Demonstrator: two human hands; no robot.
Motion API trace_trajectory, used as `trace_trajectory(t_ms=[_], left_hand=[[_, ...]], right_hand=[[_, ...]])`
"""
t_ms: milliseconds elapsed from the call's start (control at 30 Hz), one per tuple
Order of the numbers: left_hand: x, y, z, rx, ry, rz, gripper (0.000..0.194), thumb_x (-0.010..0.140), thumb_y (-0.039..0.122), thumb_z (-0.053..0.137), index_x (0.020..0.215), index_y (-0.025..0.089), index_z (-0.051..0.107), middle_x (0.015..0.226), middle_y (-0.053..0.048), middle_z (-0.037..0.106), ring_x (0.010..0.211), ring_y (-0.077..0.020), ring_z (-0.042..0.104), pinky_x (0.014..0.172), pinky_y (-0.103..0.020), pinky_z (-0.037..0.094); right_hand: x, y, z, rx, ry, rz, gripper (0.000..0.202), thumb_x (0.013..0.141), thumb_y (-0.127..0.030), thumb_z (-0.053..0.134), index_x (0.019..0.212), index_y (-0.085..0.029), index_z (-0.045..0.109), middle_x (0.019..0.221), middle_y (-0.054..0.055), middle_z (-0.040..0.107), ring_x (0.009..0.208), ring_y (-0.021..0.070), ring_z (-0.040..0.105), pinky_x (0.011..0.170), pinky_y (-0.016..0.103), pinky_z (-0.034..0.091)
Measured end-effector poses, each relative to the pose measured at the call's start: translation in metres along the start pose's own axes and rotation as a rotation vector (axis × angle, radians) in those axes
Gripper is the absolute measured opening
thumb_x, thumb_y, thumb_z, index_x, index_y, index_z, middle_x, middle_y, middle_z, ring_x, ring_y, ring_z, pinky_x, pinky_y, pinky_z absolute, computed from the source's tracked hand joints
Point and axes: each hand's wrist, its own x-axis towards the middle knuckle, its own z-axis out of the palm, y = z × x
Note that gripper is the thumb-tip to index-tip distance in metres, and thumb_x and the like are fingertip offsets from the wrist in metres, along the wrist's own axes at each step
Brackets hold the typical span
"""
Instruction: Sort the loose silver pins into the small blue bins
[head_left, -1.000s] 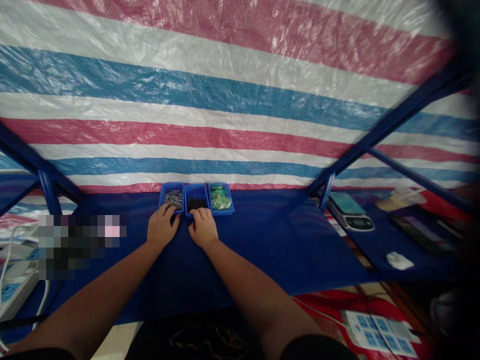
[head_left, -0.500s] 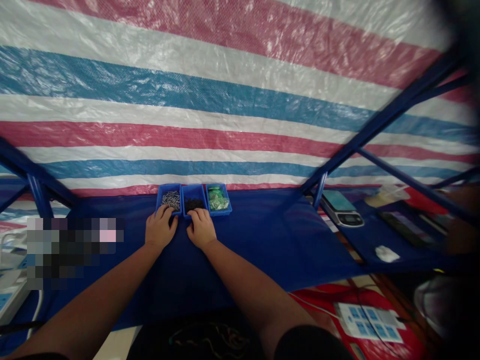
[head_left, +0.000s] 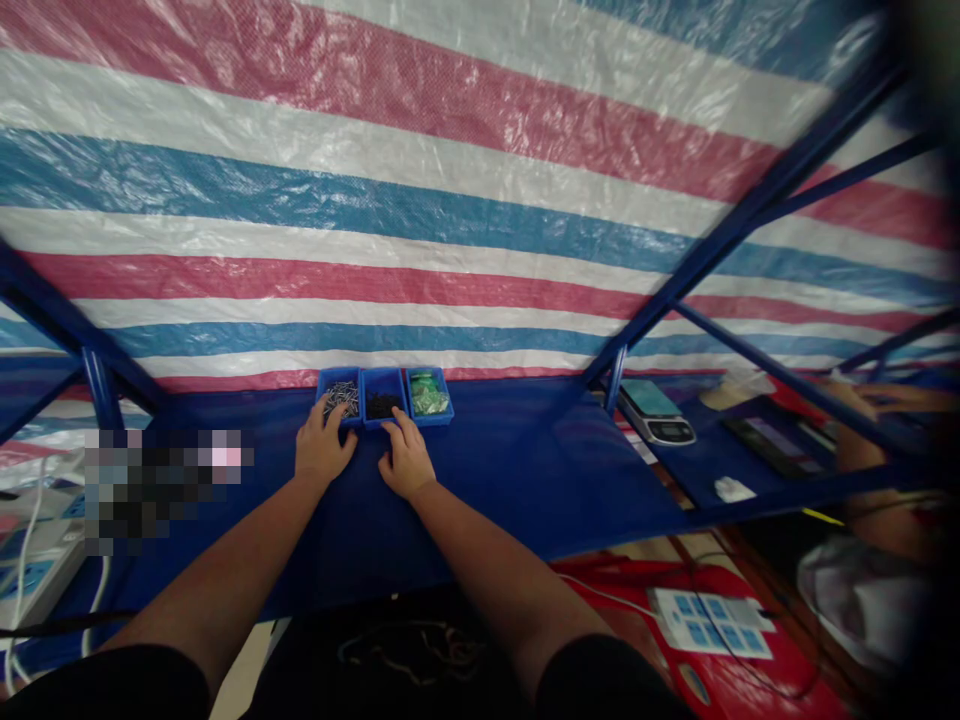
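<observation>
Three small blue bins stand side by side at the back of the blue table [head_left: 510,470]. Silver screws or nails [head_left: 343,398] fill the left bin [head_left: 325,379]. My left hand [head_left: 322,448] reaches over its front edge, fingers spread, fingertips at the metal pieces. In the middle bin [head_left: 381,378] lie small black pieces [head_left: 382,404], too small to name. My right hand [head_left: 409,462] rests at that bin's front right corner, fingers apart and nothing visible in them. Green-and-clear packets [head_left: 428,394] sit in the right bin [head_left: 442,413], which neither hand touches.
A striped plastic sheet [head_left: 375,230] hangs behind the table, between blue frame bars [head_left: 675,290]. To the right are a digital scale [head_left: 660,412], a white crumpled piece [head_left: 733,489], a power strip [head_left: 709,622] and another person's arm [head_left: 862,450]. A blurred-out patch covers the left.
My right hand has drawn back from the middle bin to its front edge, showing more of the black pieces. My left fingers have spread wider at the left bin. The view has shifted slightly.
</observation>
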Motion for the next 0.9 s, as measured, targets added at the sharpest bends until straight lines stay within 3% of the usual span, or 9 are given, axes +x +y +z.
trace_trajectory(t_ms=[133, 367, 467, 633, 733, 833, 900], left_hand=[[-0.003, 0.002, -0.003, -0.002, 0.017, -0.021, 0.063, 0.084, 0.035, 0.063, 0.143, 0.023, 0.048, 0.161, -0.017, 0.028, 0.145, -0.0400, 0.033, 0.108, -0.054, 0.039], [-0.034, 0.005, -0.020, 0.085, 0.050, 0.039, 0.054, 0.086, 0.034, 0.060, 0.137, 0.020, 0.050, 0.156, -0.019, 0.036, 0.145, -0.0368, 0.033, 0.119, -0.060, 0.020], [-0.058, 0.004, -0.036, 0.099, 0.046, 0.038, 0.048, 0.087, 0.032, 0.058, 0.133, 0.020, 0.053, 0.150, -0.019, 0.043, 0.141, -0.0368, 0.038, 0.118, -0.060, 0.022], [-0.112, -0.003, -0.070, 0.032, 0.010, 0.031, 0.025, 0.086, 0.033, 0.058, 0.109, 0.023, 0.061, 0.121, -0.015, 0.060, 0.121, -0.0364, 0.052, 0.103, -0.058, 0.041], [-0.149, -0.004, -0.093, -0.126, -0.117, 0.140, 0.006, 0.088, 0.029, 0.057, 0.085, 0.025, 0.056, 0.095, -0.009, 0.063, 0.097, -0.0284, 0.060, 0.090, -0.048, 0.050], [-0.182, -0.003, -0.115, -0.259, -0.345, 0.282, 0.024, 0.091, 0.022, 0.052, 0.067, 0.025, 0.046, 0.070, -0.002, 0.057, 0.069, -0.0194, 0.058, 0.068, -0.036, 0.052], [-0.196, -0.004, -0.130, -0.311, -0.419, 0.351, 0.023, 0.088, 0.017, 0.053, 0.066, 0.025, 0.050, 0.065, -0.001, 0.057, 0.061, -0.0165, 0.058, 0.059, -0.030, 0.050]], right_hand=[[-0.028, 0.001, -0.020, -0.001, 0.036, 0.075, 0.059, 0.075, -0.009, 0.055, 0.133, -0.014, 0.053, 0.151, 0.017, 0.039, 0.142, 0.0304, 0.035, 0.119, 0.050, 0.033], [-0.079, 0.010, -0.066, 0.067, 0.111, 0.266, 0.036, 0.076, -0.012, 0.057, 0.111, -0.019, 0.052, 0.119, 0.014, 0.052, 0.115, 0.0281, 0.051, 0.103, 0.048, 0.044], [-0.098, 0.016, -0.082, 0.112, 0.128, 0.336, 0.021, 0.078, -0.017, 0.056, 0.097, -0.021, 0.048, 0.102, 0.009, 0.054, 0.096, 0.0244, 0.054, 0.086, 0.041, 0.050], [-0.136, 0.024, -0.111, 0.166, 0.167, 0.481, 0.015, 0.084, -0.027, 0.057, 0.080, -0.023, 0.043, 0.077, -0.002, 0.045, 0.069, 0.0161, 0.046, 0.066, 0.030, 0.043], [-0.159, 0.028, -0.134, 0.192, 0.224, 0.593, 0.034, 0.087, -0.037, 0.057, 0.068, -0.025, 0.031, 0.064, -0.006, 0.031, 0.058, 0.0127, 0.033, 0.056, 0.026, 0.033], [-0.178, 0.031, -0.164, 0.236, 0.305, 0.707, 0.050, 0.086, -0.048, 0.060, 0.063, -0.026, 0.022, 0.060, -0.008, 0.021, 0.054, 0.0111, 0.024, 0.051, 0.026, 0.026], [-0.189, 0.031, -0.187, 0.271, 0.368, 0.770, 0.055, 0.083, -0.052, 0.063, 0.062, -0.026, 0.020, 0.059, -0.008, 0.020, 0.053, 0.0107, 0.022, 0.049, 0.027, 0.025]])
